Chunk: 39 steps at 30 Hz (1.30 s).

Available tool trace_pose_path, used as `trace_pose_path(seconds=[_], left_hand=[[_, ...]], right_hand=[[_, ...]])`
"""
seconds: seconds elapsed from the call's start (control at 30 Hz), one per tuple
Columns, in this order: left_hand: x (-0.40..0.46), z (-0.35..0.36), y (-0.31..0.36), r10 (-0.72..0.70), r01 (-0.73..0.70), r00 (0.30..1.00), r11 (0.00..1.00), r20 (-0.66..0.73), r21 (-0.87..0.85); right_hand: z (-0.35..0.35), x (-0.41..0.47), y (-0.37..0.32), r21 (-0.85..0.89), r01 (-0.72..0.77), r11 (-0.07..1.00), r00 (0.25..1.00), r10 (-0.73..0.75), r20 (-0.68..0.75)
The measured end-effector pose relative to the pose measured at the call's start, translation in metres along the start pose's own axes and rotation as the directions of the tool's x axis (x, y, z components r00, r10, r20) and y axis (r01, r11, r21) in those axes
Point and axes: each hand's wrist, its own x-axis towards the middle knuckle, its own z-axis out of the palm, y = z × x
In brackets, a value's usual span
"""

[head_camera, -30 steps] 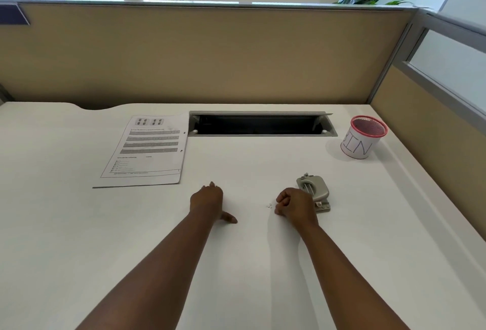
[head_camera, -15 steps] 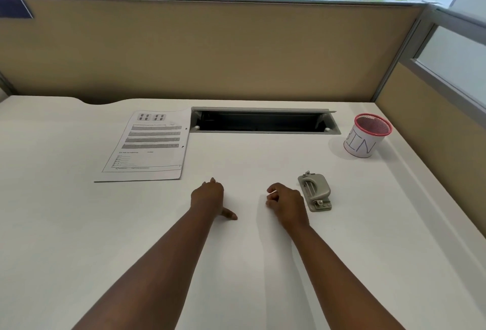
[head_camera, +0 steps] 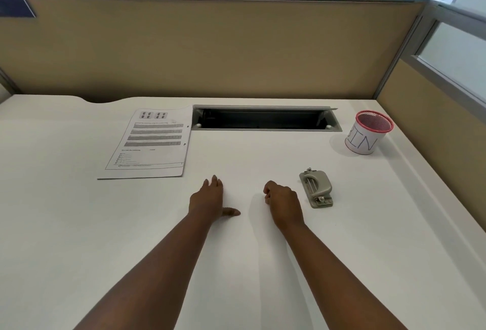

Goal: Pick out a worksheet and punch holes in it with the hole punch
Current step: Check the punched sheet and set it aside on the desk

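The printed worksheet (head_camera: 152, 142) lies flat on the white desk (head_camera: 79, 224) at the back left, with two small holes along its right edge. To the right of my hands sits the grey hole punch (head_camera: 315, 187), untouched. My left hand (head_camera: 207, 198) rests palm down on the desk just below the worksheet's corner, thumb stuck out to the right, holding nothing. My right hand (head_camera: 282, 198) is a hand's width left of the punch, its fingers curled shut around small white paper bits that are hidden inside the fist.
A red-rimmed mesh cup labelled BIN (head_camera: 368, 132) stands at the back right. An open cable slot (head_camera: 265, 118) cuts into the desk behind my hands. Tan partition walls (head_camera: 236, 48) close the back and right sides.
My right hand has slid left, away from the hole punch, and closed over the small white paper bits that lay on the desk. My left hand has stayed put.
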Motion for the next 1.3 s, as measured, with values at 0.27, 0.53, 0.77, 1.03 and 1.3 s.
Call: trace_pose_path(seconds=[0.27, 0.53, 0.77, 1.03, 1.3], left_hand=[[-0.006, 0.028, -0.009, 0.049, -0.054, 0.995, 0.997, -0.088, -0.061], [-0.004, 0.041, -0.013, 0.049, -0.061, 0.988, 0.995, -0.145, -0.078], [-0.004, 0.039, -0.013, 0.053, -0.063, 0.990, 0.995, -0.129, -0.074], [-0.004, 0.039, -0.014, 0.061, -0.071, 0.990, 0.994, -0.124, -0.078], [-0.004, 0.038, -0.015, 0.077, -0.087, 0.991, 0.991, -0.109, -0.099]], right_hand=[[0.009, -0.006, 0.001, -0.187, 0.161, 0.969, 0.987, -0.160, 0.021], [-0.007, 0.006, 0.011, 0.505, -0.267, 0.821, 0.936, 0.346, -0.067], [-0.016, 0.013, 0.018, 0.760, -0.455, 0.464, 0.846, 0.493, 0.205], [-0.009, -0.001, 0.013, 0.357, -0.205, 0.911, 0.977, 0.212, 0.018], [-0.008, -0.004, 0.004, 0.021, -0.055, 0.998, 0.998, 0.054, 0.029]])
